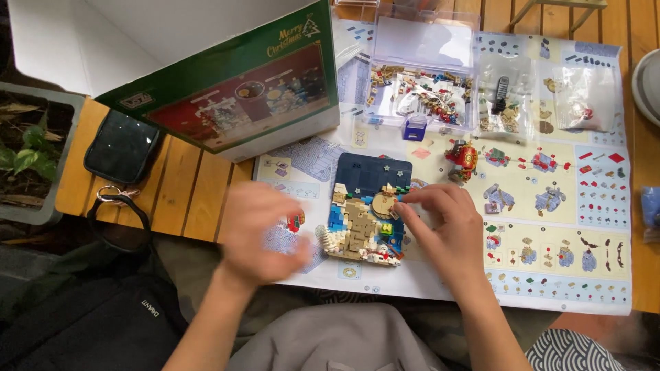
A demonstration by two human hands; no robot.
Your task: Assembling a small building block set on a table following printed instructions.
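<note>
Right hand: the right hand point(443, 223) rests on the right edge of the brick model point(364, 220), thumb and forefinger pinched together on a small piece at the model's upper right corner.
Left hand: the left hand point(265, 233) is blurred, just left of the model above the sheet; I cannot tell whether its fingers are apart or closed, and nothing shows in it.
Brick model: a dark blue baseplate with tan and blue bricks, lying on the instruction sheet point(550, 227) near the counter's point(179, 192) front edge, between the two hands.
Nearby: a small red build point(462, 156) above the right hand; a clear parts tray point(423, 89) further back; a green box point(240, 96) at the left.
</note>
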